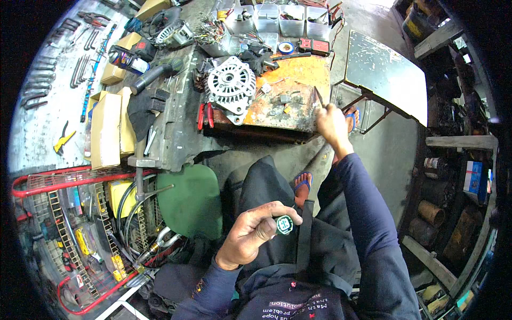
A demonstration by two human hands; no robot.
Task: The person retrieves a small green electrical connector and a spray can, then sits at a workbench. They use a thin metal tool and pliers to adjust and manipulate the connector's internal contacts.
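Note:
My left hand (pixel 249 236) is closed in front of my lap, thumb and forefinger round a small round green piece (pixel 285 225) with a white pattern on its end face. Stretched forward, my right hand (pixel 333 127) is closed at the right edge of the orange-topped workbench (pixel 277 118). A slim, dark, pointed tool (pixel 318 96) sticks up from its fingers; its grip is hidden in the hand. On the bench, left of that hand, are a small grey block (pixel 285 99), an alternator (pixel 230 81) with a slotted metal housing, and red-handled pliers (pixel 205 116).
Clear bins (pixel 266 22) of parts, a blue-cored tape roll (pixel 286 48) and a red box-shaped device (pixel 313 46) stand farther back. Cardboard boxes (pixel 106 130) and a cordless tool (pixel 154 74) are leftward. A green seat (pixel 189 202) and a red-framed rack (pixel 53 181) lie left; a metal-topped table (pixel 384 74) stands right.

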